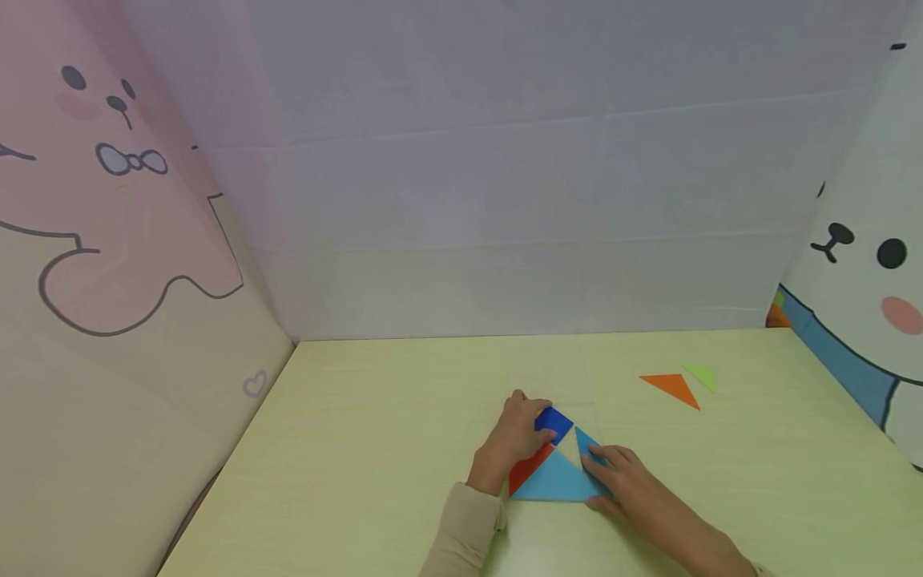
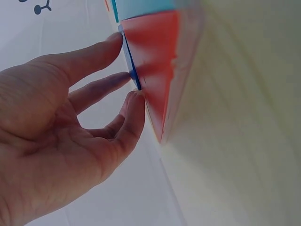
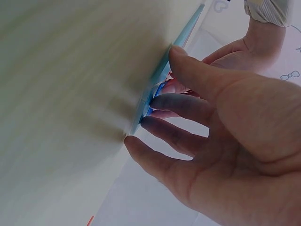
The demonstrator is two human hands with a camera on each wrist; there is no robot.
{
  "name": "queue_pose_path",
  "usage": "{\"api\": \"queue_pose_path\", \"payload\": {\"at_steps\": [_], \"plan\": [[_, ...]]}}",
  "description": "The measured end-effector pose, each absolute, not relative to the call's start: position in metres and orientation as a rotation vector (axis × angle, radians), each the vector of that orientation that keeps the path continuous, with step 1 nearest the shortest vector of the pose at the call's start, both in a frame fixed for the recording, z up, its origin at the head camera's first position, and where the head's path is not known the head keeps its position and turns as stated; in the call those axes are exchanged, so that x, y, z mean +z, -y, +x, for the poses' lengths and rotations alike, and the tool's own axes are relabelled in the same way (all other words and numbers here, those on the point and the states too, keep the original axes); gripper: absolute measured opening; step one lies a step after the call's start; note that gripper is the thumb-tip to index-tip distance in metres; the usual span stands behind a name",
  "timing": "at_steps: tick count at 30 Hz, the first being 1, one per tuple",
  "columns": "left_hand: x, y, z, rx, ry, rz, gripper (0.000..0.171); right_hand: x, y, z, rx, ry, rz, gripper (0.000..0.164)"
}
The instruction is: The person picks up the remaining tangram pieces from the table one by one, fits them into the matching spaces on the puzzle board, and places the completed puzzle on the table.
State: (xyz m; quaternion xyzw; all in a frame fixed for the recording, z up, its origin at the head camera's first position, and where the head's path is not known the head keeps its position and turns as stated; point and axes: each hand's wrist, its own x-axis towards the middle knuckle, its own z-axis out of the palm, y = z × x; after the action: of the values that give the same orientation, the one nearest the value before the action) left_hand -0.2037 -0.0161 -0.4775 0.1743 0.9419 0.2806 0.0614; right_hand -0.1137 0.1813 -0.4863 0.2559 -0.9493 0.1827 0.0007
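Flat coloured tangram pieces lie together on the table. With thumb and fingertips, my left hand touches the dark blue piece, spanning it at its near and far edges. A red piece shows beside that wrist, along the slanted edge of a large light blue triangle. My right hand rests its fingertips on a smaller blue piece, its thumb at the large triangle's right corner. A pale triangular gap shows between the blue pieces. The left fingers partly cover a bit of yellow.
An orange triangle and a light green triangle lie apart at the back right of the pale yellow table. Cloth with printed animal figures hangs at both sides, and a plain sheet hangs behind.
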Motion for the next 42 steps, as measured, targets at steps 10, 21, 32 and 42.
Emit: {"api": "queue_pose_path", "payload": {"at_steps": [10,21,32,42], "plan": [[-0.476,0.012,-0.198,0.815,-2.882,0.500,0.050,-0.487,-0.183,-0.114,0.570,2.961,0.830,0.051],[-0.477,0.011,-0.199,0.785,-2.887,0.494,0.045,-0.486,-0.183,-0.114,0.574,2.970,0.824,0.052],[-0.474,0.013,-0.197,0.793,-2.890,0.478,0.047,-0.485,-0.182,-0.113,0.591,2.987,0.806,0.052],[-0.476,0.022,-0.196,0.775,-2.916,0.607,0.060,-0.485,-0.181,-0.114,0.583,3.007,0.794,0.052]]}}
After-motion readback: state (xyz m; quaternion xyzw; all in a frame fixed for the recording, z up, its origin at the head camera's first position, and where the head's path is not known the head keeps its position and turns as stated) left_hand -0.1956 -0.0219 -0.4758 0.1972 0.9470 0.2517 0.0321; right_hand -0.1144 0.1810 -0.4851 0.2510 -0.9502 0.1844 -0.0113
